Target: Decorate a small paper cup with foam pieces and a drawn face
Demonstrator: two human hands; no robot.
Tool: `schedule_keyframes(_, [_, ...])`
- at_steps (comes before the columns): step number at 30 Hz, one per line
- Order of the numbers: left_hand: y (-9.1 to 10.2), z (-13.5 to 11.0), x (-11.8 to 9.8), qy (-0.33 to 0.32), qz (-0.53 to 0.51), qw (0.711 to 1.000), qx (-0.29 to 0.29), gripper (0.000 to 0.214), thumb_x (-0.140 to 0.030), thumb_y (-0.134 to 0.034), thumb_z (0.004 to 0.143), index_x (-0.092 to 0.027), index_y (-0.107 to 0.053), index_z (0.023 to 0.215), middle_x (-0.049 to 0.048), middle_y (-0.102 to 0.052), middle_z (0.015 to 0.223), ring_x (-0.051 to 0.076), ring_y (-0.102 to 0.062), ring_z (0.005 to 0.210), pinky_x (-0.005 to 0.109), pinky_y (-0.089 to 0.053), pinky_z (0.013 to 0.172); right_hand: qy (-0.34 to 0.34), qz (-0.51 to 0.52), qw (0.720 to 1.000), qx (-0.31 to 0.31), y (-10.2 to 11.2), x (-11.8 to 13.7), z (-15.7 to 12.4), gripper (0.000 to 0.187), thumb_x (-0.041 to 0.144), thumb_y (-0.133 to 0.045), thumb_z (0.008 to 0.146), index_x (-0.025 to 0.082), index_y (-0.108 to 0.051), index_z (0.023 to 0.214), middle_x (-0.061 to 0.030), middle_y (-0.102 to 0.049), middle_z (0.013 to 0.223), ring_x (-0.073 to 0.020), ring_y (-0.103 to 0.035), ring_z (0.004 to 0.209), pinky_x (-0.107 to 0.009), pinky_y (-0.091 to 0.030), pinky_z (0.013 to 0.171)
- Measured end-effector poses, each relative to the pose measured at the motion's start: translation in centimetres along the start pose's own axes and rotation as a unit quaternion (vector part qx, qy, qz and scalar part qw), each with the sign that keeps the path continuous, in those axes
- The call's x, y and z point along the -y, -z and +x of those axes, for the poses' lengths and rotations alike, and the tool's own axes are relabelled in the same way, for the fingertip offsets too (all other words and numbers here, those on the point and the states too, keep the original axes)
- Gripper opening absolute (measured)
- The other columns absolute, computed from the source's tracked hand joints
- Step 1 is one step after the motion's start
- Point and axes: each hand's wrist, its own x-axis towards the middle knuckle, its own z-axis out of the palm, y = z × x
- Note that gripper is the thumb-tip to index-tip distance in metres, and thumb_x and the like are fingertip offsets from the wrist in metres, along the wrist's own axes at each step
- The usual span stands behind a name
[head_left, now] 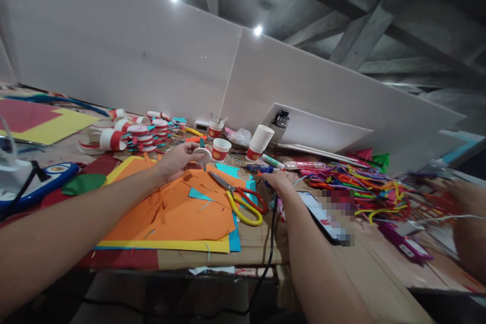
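My left hand (181, 158) reaches over the orange paper sheets (178, 207) and pinches a small white paper ring (202, 154), right beside a red and white paper cup (220, 149). My right hand (279, 181) is closed around a blue glue gun (260, 168) whose black cord (271, 233) runs down off the table edge. Scissors with red and yellow handles (243, 200) lie on the orange paper between the two hands. A phone (319, 212) rests just right of my right forearm.
Cut red and white cup pieces (132, 134) crowd the back left. A stack of white cups (261, 139) stands by the white wall board (152, 61). A pile of coloured pipe cleaners (360, 187) covers the right side, where another person's arm (469, 223) reaches in. A purple stapler (406, 245) lies nearby.
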Motion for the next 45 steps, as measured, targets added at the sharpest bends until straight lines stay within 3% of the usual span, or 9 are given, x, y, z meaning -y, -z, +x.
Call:
schedule_keyframes(7, [-0.5,-0.3,-0.2,-0.135,0.085,0.987,-0.018,0.034,-0.027,-0.082,0.063,-0.017,-0.059,0.085,0.0031,-0.068,0.085,0.016,-0.066,0.077,0.030,-0.055,0.073,-0.046,0.072,0.996,0.011,0.9,2.3,-0.6,0.011,0.023,-0.053,0.072,0.016,-0.060,0.075,-0.0011,-0.061,0.061,-0.0139,-0.058,0.051,-0.023,-0.046,0.049])
schedule_keyframes(10, [0.1,-0.1,-0.4,-0.228,0.131,0.965,-0.006,0.025,-0.022,-0.079,0.067,-0.017,-0.061,0.083,0.0059,-0.068,0.096,0.018,-0.065,0.091,0.032,-0.052,0.085,-0.009,0.122,0.992,0.027,1.2,3.8,-1.5,0.014,0.025,-0.056,0.071,0.018,-0.059,0.082,0.0013,-0.063,0.070,-0.0122,-0.062,0.057,-0.021,-0.048,0.053])
schedule_keyframes(13, [0.3,-0.3,-1.0,-0.283,0.152,0.947,-0.010,0.017,-0.015,-0.073,0.070,-0.019,-0.062,0.082,0.0069,-0.068,0.100,0.020,-0.062,0.103,0.034,-0.048,0.094,0.070,0.241,0.967,0.048,1.4,5.1,-2.6,0.022,0.029,-0.059,0.070,0.018,-0.058,0.089,0.0004,-0.065,0.073,-0.0123,-0.061,0.058,-0.023,-0.049,0.056])
schedule_keyframes(19, [0.1,-1.1,-2.2,-0.286,0.210,0.933,-0.052,0.019,-0.004,-0.069,0.066,-0.021,-0.065,0.074,0.0075,-0.068,0.101,0.022,-0.059,0.108,0.036,-0.044,0.099,0.174,0.304,0.931,0.102,1.9,6.7,-5.0,0.024,0.037,-0.061,0.078,0.018,-0.059,0.092,0.0007,-0.061,0.066,-0.0116,-0.054,0.056,-0.024,-0.045,0.055])
schedule_keyframes(24, [0.1,-1.2,-2.2,-0.309,0.250,0.916,-0.049,0.021,-0.003,-0.070,0.066,-0.022,-0.065,0.072,0.0072,-0.067,0.099,0.022,-0.059,0.108,0.036,-0.043,0.100,0.214,0.298,0.918,0.153,1.7,7.3,-6.3,0.020,0.034,-0.058,0.082,0.019,-0.059,0.095,-0.0033,-0.066,0.085,-0.0107,-0.052,0.059,-0.024,-0.046,0.055])
schedule_keyframes(29, [0.3,-1.1,-1.9,-0.334,0.290,0.897,-0.016,0.015,-0.011,-0.071,0.070,-0.024,-0.065,0.073,0.0075,-0.068,0.098,0.023,-0.059,0.107,0.039,-0.040,0.103,0.224,0.285,0.916,0.170,1.5,7.3,-6.7,0.023,0.035,-0.056,0.084,0.019,-0.059,0.100,-0.0041,-0.065,0.089,-0.0113,-0.052,0.062,-0.023,-0.045,0.056])
schedule_keyframes(35, [0.3,-1.1,-1.6,-0.336,0.313,0.888,-0.001,0.010,-0.015,-0.070,0.073,-0.023,-0.064,0.074,0.0084,-0.069,0.099,0.023,-0.059,0.106,0.039,-0.041,0.102,0.246,0.229,0.930,0.148,1.2,7.4,-6.9,0.025,0.032,-0.056,0.085,0.019,-0.062,0.105,-0.0042,-0.066,0.092,-0.0151,-0.057,0.076,-0.028,-0.047,0.073])
schedule_keyframes(41, [0.5,-0.8,-1.4,-0.428,0.369,0.825,0.023,0.008,-0.014,-0.060,0.081,-0.021,-0.061,0.079,0.0079,-0.069,0.096,0.020,-0.063,0.101,0.037,-0.047,0.094,0.252,0.213,0.934,0.140,1.0,7.4,-6.9,0.026,0.033,-0.056,0.085,0.018,-0.062,0.106,-0.0064,-0.065,0.097,-0.0180,-0.058,0.085,-0.031,-0.046,0.079])
schedule_keyframes(45, [0.8,-0.4,-1.1,-0.494,0.391,0.776,0.033,0.008,-0.011,-0.058,0.083,-0.019,-0.060,0.082,0.0073,-0.069,0.095,0.018,-0.064,0.099,0.036,-0.050,0.090,0.252,0.222,0.929,0.155,0.9,7.4,-7.0,0.027,0.035,-0.057,0.085,0.017,-0.061,0.105,-0.0053,-0.063,0.093,-0.0170,-0.057,0.081,-0.030,-0.046,0.075])
